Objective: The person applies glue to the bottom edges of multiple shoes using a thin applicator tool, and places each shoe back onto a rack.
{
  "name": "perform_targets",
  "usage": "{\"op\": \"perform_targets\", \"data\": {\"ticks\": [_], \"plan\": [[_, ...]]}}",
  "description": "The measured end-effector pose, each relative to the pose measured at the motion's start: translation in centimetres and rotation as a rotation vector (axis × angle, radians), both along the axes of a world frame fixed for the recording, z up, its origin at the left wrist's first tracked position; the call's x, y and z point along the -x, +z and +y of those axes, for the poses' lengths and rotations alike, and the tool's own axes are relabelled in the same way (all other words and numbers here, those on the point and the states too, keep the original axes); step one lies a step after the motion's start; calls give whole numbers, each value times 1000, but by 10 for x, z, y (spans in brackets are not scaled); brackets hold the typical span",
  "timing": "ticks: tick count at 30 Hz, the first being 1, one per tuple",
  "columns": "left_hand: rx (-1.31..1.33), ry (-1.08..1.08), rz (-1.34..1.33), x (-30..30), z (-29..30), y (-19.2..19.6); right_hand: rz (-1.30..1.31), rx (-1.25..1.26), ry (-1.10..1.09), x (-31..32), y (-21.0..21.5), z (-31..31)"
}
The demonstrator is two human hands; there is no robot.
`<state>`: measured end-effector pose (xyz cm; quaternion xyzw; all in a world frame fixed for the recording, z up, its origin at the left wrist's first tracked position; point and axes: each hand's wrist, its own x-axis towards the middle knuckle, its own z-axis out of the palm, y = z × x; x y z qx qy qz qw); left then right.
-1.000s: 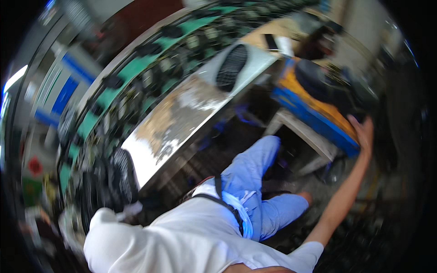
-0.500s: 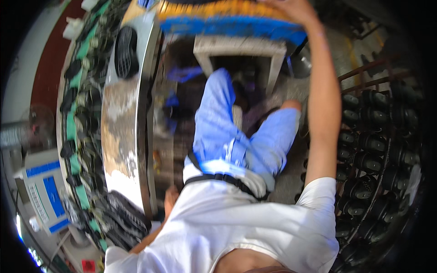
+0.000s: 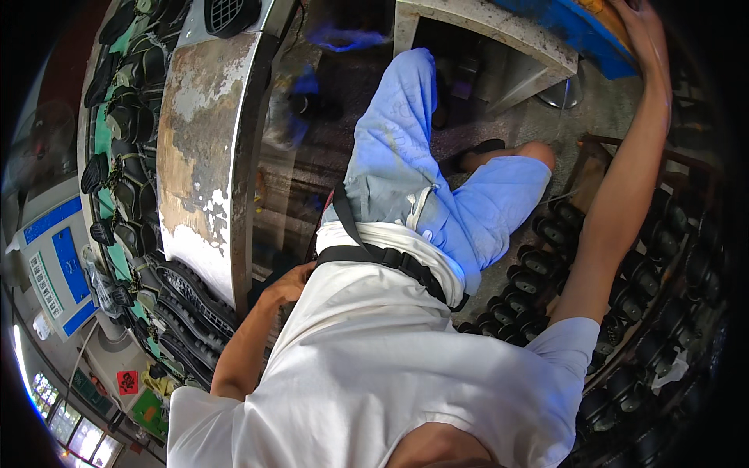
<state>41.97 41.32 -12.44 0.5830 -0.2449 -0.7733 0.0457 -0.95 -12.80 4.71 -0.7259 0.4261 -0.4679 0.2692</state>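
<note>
My right arm reaches to the upper right, and my right hand (image 3: 641, 39) rests against the end of a blue and yellow bin (image 3: 601, 39). Its fingers look stretched out along the yellow edge, with the tips cut off by the picture's border. Down at my left hip, my left hand (image 3: 293, 284) lies beside the black waist strap (image 3: 374, 256) and white shirt. The left fingers are mostly hidden against my side. A pale worn stool or stand (image 3: 484, 23) stands under the bin.
A worn metal-edged bench (image 3: 199, 148) runs along my left, bearing a black shoe sole (image 3: 232, 15). Beyond it, shoes line a green strip (image 3: 100, 195), with stacked black soles (image 3: 191, 312) nearer me. Racks of dark footwear (image 3: 647, 281) stand at right.
My view has swung left, so the bin, bench and racks sit elsewhere in the picture. My right hand is still at the bin's edge; my left hand now shows more at the waist.
</note>
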Motion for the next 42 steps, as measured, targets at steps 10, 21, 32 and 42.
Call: {"op": "perform_targets", "data": {"ticks": [10, 21, 32, 42], "plan": [[245, -571, -693, -25, 69, -38, 14, -111, -81, 15, 6, -7], [1346, -415, -668, 86, -292, 143, 220, 41, -169, 29, -9, -24], [1791, -352, -480, 190, -578, 272, 58, 5, -13, 33, -8, -22], [2401, 243, -236, 260, -493, 274, -17, 142, -219, 49, -25, -17]]}}
